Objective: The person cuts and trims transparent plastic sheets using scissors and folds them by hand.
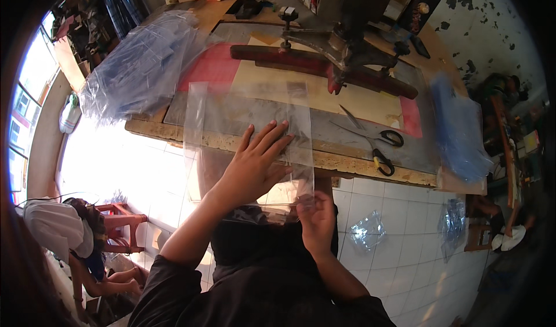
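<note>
Holding a clear plastic film piece (231,116) over the near edge of the surface (417,156). Left hand (259,152) lies flat on it, fingers spread, pointing to about 1 o'clock; probably steadies the sheet, since its lower part overhangs. Right hand (317,218), at 5 o'clock from the left, has fingers curled, seemingly pinching the film's lower-right corner, likely to keep that loose end under control. Film runs from under the left palm out to 12 and 9 o'clock, its corner right at the right fingertips. Can't tell if it's one layer or several. Scissors (370,137) lie open at 3 o'clock from the left hand, touching neither hand; press bar (278,59) at 1; film pile (139,66) at 10.
</note>
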{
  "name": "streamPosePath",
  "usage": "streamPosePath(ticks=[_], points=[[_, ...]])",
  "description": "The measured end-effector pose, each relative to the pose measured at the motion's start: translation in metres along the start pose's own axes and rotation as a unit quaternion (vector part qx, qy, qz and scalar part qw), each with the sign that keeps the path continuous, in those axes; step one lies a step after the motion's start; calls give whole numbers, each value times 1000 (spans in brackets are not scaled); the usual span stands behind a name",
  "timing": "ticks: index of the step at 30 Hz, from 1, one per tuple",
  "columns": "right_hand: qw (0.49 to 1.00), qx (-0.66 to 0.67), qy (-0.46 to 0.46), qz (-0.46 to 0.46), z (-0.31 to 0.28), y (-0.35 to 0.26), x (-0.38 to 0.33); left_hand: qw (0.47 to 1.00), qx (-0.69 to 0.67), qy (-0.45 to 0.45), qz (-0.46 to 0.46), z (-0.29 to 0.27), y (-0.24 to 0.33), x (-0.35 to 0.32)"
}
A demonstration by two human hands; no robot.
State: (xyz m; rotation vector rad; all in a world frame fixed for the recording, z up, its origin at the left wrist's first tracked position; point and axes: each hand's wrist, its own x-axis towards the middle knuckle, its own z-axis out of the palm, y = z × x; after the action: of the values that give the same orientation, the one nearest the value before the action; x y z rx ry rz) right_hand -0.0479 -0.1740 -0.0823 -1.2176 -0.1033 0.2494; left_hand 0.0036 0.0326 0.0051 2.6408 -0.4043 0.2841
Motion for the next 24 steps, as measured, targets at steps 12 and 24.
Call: streamPosePath(ticks=[12,24], points=[[905,-358,58,-222,-8,-43,7,999,29,30,-25,11,8,-6],[881,-444,22,-160,0,-58,11,998,-18,45,-40,6,4,-6]])
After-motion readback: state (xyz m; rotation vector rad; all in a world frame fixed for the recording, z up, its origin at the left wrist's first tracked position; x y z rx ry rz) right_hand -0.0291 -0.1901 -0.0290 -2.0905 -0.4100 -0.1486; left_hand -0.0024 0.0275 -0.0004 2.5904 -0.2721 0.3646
